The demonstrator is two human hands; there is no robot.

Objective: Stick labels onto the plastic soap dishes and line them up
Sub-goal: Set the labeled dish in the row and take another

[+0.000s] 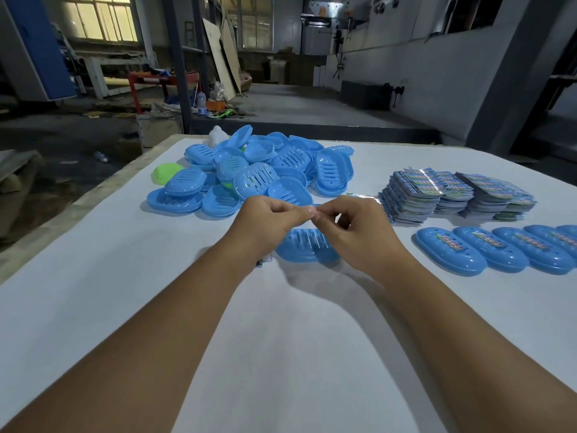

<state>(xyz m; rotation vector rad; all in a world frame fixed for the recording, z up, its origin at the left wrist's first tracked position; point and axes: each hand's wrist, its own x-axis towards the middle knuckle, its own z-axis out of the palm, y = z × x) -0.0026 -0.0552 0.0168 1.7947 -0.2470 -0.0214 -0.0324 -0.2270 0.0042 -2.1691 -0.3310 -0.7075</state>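
A small pale piece, judged to be a label or its backing, is pinched between the fingertips of the left hand and the right hand, held just above an unlabelled blue soap dish that lies on the white tabletop. Both sets of fingers are curled narrow around the piece; whether the backing is already off cannot be told. For a clean result, the label should be peeled fully, kept taut by both hands, centred over the dish, laid down from one edge and smoothed flat. The dish would then be set at the near end of the row of labelled dishes to the right, in the same orientation. Beyond lie the pile of unlabelled dishes and the stacks of labels.
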